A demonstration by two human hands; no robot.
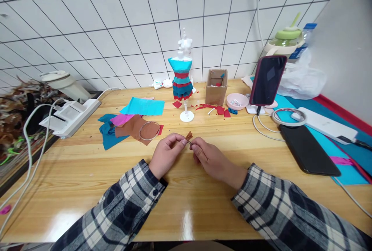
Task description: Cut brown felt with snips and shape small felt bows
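My left hand (166, 153) pinches a small gathered piece of brown crepe paper (188, 135) between thumb and fingertips, above the table. My right hand (211, 161) meets it from the other side, its thumb and fingers closed on a thin dark bit at the paper's lower end; what that bit is I cannot make out. Behind the hands stands a small white dress form (186, 116) wearing a turquoise, red and blue paper dress (182, 76). To the left lie a brown paper sheet (132, 127) with a ring (149, 130) on it, a turquoise sheet (143, 106) and dark blue paper (112, 138).
A cardboard box (215, 94), a pink bowl (237, 101) and red paper scraps (221, 111) stand or lie behind my right hand. Farther right are a propped phone (267, 80), cables and a black phone (308, 150). A white power strip (72, 121) lies at the left.
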